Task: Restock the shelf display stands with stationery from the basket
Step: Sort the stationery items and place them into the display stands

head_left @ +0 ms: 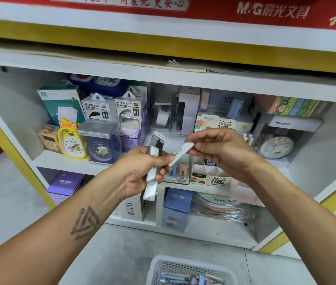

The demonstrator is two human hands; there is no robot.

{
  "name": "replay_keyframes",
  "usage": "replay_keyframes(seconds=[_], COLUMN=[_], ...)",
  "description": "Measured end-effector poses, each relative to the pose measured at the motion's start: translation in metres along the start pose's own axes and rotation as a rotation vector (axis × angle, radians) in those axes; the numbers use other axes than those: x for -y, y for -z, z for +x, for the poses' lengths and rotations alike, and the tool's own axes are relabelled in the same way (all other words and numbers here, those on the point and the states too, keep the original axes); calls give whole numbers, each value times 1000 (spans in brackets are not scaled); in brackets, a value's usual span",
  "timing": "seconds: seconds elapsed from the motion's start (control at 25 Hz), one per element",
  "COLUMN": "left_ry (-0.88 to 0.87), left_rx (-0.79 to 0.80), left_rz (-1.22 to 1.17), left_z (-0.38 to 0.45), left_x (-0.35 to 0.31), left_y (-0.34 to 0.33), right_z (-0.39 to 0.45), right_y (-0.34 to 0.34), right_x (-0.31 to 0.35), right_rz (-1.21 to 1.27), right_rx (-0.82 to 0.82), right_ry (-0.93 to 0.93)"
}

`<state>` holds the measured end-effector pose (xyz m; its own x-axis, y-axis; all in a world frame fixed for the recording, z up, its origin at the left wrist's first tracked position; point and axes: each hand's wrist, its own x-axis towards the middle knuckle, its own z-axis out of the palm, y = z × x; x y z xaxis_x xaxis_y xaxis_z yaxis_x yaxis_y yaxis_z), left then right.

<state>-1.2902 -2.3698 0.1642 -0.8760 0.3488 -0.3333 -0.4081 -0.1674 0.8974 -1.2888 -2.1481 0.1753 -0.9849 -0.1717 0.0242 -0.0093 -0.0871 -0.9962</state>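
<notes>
My left hand (142,171) grips a bunch of slim white and black stationery packs (154,161), held upright in front of the shelf. My right hand (220,149) pinches one small white pack (181,153) by its upper end, its lower end touching the bunch near my left fingers. Behind my hands stands a white lead-refill display stand (210,177) with several compartments. The white basket (183,264) sits on the floor at the bottom edge, with several pens and packs inside.
The white shelf (64,159) holds a yellow duck clock (71,140), a blue clock (100,151), power bank boxes (113,110) and a round clock (276,148) at right. Purple and blue CRUHRE boxes (176,208) stand on the lower level. Grey floor lies at left.
</notes>
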Motion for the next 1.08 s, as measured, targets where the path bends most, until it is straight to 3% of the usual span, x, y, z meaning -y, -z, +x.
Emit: replay_keyframes(seconds=[0.28, 0.48, 0.6, 0.68, 0.76, 1.08], left_ry=[4, 82, 133, 149, 144, 119], left_rx=[-15, -115, -119, -102, -110, -132], left_rz=[-26, -110, -184, -216, -223, -192], left_z=[-4, -1, 0, -2, -3, -5], left_x=[-4, -10, -15, -17, -17, -17], left_y=[10, 21, 26, 27, 27, 28], right_z=[7, 18, 23, 22, 22, 24], right_y=[-11, -7, 3, 0, -6, -13], right_x=[-6, -4, -7, -13, -22, -29], right_rz=[-136, -389, -835, -1137, -1255, -1235], right_rx=[68, -228, -410, -324, -177, -73], right_ry=[122, 245, 332, 414, 414, 304])
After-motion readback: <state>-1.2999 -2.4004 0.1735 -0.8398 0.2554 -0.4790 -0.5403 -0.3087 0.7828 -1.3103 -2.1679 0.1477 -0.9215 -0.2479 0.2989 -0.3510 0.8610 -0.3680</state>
